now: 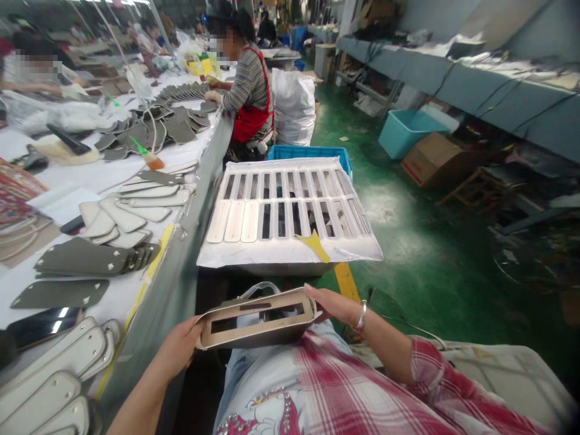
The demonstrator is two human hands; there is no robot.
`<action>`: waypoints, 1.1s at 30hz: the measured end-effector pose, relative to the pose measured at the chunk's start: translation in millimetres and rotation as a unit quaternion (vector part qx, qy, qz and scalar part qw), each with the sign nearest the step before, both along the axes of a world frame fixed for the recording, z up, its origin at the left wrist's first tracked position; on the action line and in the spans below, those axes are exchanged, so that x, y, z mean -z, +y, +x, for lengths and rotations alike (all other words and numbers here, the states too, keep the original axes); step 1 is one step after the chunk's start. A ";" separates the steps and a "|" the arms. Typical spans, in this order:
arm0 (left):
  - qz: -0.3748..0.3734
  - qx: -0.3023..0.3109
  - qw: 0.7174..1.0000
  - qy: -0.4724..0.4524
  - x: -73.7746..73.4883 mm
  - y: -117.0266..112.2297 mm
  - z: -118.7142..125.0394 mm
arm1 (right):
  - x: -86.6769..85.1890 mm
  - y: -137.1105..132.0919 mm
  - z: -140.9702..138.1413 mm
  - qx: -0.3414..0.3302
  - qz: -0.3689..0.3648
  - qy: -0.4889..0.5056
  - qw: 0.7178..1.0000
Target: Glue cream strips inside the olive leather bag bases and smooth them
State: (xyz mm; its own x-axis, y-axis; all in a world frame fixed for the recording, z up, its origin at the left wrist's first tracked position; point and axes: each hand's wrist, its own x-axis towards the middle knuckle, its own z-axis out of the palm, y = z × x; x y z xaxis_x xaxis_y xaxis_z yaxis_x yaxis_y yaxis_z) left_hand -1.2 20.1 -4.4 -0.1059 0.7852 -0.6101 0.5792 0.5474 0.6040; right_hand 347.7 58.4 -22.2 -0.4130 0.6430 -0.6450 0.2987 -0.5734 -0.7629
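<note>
I hold a stack of flat grey-and-cream leather pieces with slot cut-outs (258, 319) over my lap. My left hand (179, 347) grips the stack's left end, fingers curled under it. My right hand (333, 304) presses on its right end, fingers closed along the edge; a ring or bracelet shows at the wrist. Just in front stands a low stand covered by a white sheet (290, 254), with several cream oblong pieces (235, 220) laid in rows on it. A yellow cut piece (316, 244) lies at its front edge.
A long workbench (136, 284) runs along my left with grey pieces (81, 258), cream pieces (49, 368) and a glue brush (147, 154). A co-worker in a red apron (249, 90) sits farther along. A white sack (293, 106), blue crates (405, 130) and a cardboard box (432, 158) stand on the green floor.
</note>
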 end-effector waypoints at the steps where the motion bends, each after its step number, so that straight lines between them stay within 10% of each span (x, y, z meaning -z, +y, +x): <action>1: -0.003 0.009 1.000 0.007 -0.4 1.2 -0.6 | -9.7 2.7 -0.1 -0.060 0.044 -0.070 0.995; 5: -0.002 0.048 0.999 0.023 -4.9 4.7 -3.3 | -31.3 4.7 -10.8 -0.234 0.183 -0.281 0.913; 10: 0.007 0.071 0.997 0.017 -3.9 10.9 -11.4 | -31.7 -4.9 -22.2 -0.235 0.291 -0.342 0.862; 21: -0.013 0.085 0.992 -0.097 -17.2 10.7 -31.3 | -26.1 -8.8 -21.3 -0.206 0.305 -0.303 0.879; 27: 0.132 0.185 0.964 0.139 -16.0 11.8 -17.0 | -34.8 -7.4 -22.5 -0.205 0.317 -0.322 0.868; 33: 0.100 0.255 0.944 0.182 -7.4 14.5 -14.1 | -42.9 -2.2 -23.6 -0.240 0.322 -0.378 0.835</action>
